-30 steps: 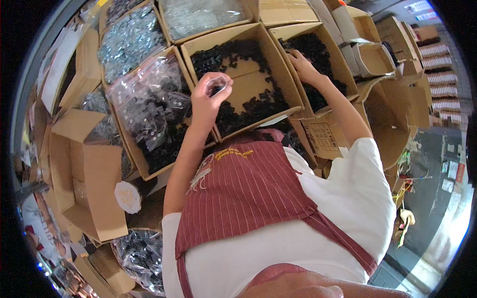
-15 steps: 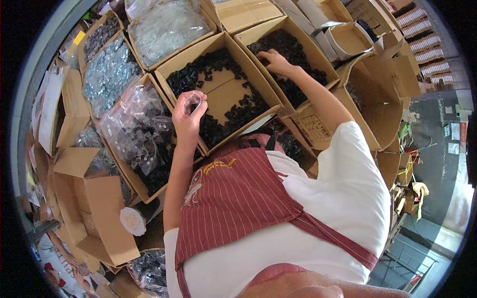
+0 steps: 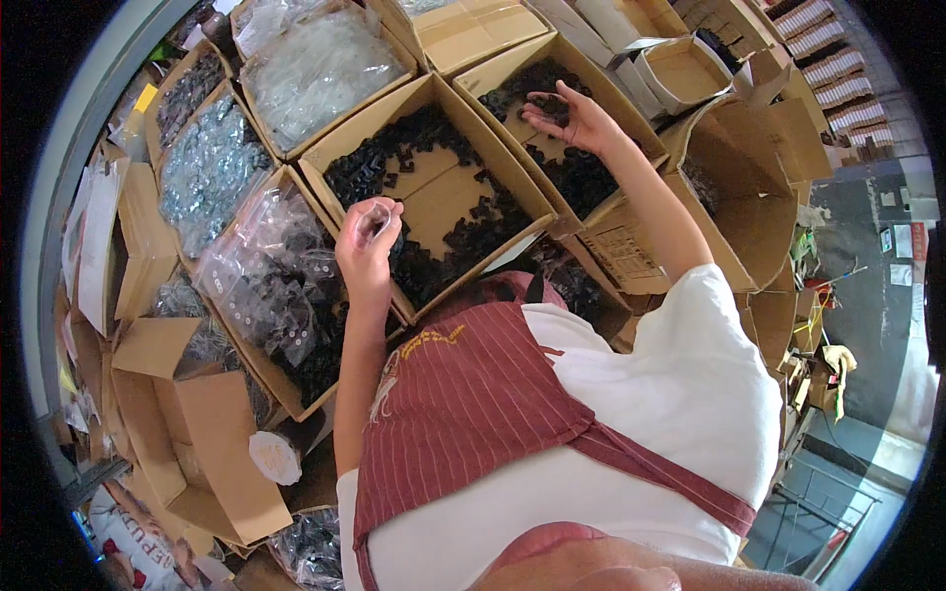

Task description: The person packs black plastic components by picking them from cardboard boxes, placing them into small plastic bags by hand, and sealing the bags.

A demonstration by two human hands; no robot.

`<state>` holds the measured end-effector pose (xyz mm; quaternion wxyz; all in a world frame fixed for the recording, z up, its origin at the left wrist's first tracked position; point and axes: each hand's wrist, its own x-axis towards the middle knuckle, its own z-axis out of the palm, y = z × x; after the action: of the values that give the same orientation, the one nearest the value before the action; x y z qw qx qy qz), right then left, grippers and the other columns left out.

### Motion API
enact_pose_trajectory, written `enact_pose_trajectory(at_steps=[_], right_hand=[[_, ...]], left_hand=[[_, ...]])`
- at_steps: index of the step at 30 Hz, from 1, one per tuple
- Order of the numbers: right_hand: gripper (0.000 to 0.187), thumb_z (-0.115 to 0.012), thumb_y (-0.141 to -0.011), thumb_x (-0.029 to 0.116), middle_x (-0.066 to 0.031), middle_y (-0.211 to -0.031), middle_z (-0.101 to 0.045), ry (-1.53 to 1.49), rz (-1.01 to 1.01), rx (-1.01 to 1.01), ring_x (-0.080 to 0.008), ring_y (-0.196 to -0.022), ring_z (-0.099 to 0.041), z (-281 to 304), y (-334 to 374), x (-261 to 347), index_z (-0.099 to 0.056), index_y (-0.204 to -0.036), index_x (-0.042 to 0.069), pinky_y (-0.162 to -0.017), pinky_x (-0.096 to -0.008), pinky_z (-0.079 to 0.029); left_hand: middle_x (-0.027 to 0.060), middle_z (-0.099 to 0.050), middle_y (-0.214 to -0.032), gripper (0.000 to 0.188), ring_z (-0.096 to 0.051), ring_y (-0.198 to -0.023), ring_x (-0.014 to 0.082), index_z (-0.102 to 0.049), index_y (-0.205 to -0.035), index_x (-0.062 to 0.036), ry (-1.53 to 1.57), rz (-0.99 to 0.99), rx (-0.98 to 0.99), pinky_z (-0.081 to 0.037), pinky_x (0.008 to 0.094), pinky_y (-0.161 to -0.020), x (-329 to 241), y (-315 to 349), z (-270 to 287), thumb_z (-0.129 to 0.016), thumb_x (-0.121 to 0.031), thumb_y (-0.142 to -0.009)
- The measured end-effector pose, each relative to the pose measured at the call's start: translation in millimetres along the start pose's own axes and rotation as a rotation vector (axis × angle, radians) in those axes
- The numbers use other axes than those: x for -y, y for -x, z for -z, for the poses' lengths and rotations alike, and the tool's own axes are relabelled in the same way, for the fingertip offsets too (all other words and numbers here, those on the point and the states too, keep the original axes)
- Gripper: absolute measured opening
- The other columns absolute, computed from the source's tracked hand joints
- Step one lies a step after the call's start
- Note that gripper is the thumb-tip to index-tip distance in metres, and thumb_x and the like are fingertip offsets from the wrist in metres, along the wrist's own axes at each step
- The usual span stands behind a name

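Observation:
My left hand (image 3: pixel 365 246) is curled around a clear plastic bag (image 3: pixel 373 223), its mouth showing as a round opening. It hovers by the left edge of a cardboard box (image 3: pixel 434 192) that holds small black plastic parts (image 3: pixel 483 229) around a bare patch of its bottom. My right hand (image 3: pixel 581 123) is palm up over the neighbouring box (image 3: pixel 603 209) of black parts (image 3: pixel 588 180). Several small black parts (image 3: pixel 548 106) lie on its palm and fingers, which are spread and slightly bent.
To the left stand boxes with clear bags of parts (image 3: pixel 286 266), bluish clear pieces (image 3: pixel 212 163) and clear plastic bags (image 3: pixel 320 69). An open carton (image 3: pixel 202 424) lies at lower left. Another open carton (image 3: pixel 744 197) stands at right. A closed carton (image 3: pixel 478 34) is behind.
My right hand has come up out of the black parts and turned palm up with some on it. A patch of box bottom now shows there. My left hand still holds the bag.

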<state>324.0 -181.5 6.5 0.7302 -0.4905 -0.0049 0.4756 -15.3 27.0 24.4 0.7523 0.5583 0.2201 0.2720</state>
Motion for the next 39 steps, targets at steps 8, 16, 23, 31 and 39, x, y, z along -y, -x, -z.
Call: enact_pose_trajectory(at_steps=[8, 16, 23, 31, 39], right_hand=[[0.058, -0.047, -0.103, 0.037, -0.0333, -0.135, -0.046, -0.317, 0.014, 0.225, -0.0418, -0.128, -0.05, -18.0, 36.2, -7.1, -0.042, -0.134, -0.011, -0.103, -0.0448, -0.053], [0.054, -0.042, -0.09, -0.002, -0.0345, -0.143, -0.039, -0.241, 0.033, 0.259, -0.0413, -0.134, -0.044, -25.7, 48.2, -9.2, -0.029, -0.141, -0.015, -0.111, -0.0427, -0.045], [0.067, -0.037, -0.078, -0.01, -0.0335, -0.144, -0.038, -0.32, 0.054, 0.399, -0.0434, -0.135, -0.041, -29.2, 47.7, -10.2, -0.027, -0.144, -0.012, -0.112, -0.0455, -0.045], [0.051, -0.042, -0.086, -0.004, -0.0298, -0.135, -0.048, -0.158, 0.084, 0.126, -0.0386, -0.124, -0.053, -41.9, 35.8, -11.4, -0.041, -0.136, -0.014, -0.101, -0.0427, -0.054], [0.037, -0.055, -0.095, 0.013, -0.0197, -0.108, -0.06, -0.229, 0.122, 0.137, -0.0301, -0.095, -0.063, -48.8, 34.9, -0.1, -0.053, -0.122, -0.012, -0.083, -0.0384, -0.06]], left_hand=[[0.0069, -0.064, -0.105, 0.017, -0.063, -0.104, 0.0176, -0.06, -0.106, 0.0007, 0.002, -0.001, -0.002, -0.047, 0.0289, -0.092, -0.1, -0.4, -1.6, -0.06, 0.005, -0.089], [0.0057, -0.064, -0.101, 0.018, -0.062, -0.103, 0.0164, -0.061, -0.105, 0.0007, 0.031, 0.015, 0.006, -0.046, 0.0282, -0.091, -0.6, -0.4, -3.7, -0.06, 0.006, -0.088], [0.0053, -0.064, -0.1, 0.018, -0.062, -0.099, 0.0149, -0.062, -0.104, 0.0, -0.008, 0.023, 0.021, -0.047, 0.0273, -0.089, -3.1, -1.0, -3.4, -0.062, 0.006, -0.087], [0.0078, -0.064, -0.104, 0.017, -0.064, -0.106, 0.0228, -0.061, -0.105, 0.0003, 0.004, 0.051, 0.035, -0.048, 0.0349, -0.098, -5.4, 2.0, -1.8, -0.062, 0.002, -0.088], [0.0069, -0.065, -0.101, 0.016, -0.064, -0.103, 0.0193, -0.063, -0.103, -0.0007, -0.037, 0.058, 0.037, -0.047, 0.0307, -0.094, -7.2, 1.0, -2.3, -0.062, 0.002, -0.087]])
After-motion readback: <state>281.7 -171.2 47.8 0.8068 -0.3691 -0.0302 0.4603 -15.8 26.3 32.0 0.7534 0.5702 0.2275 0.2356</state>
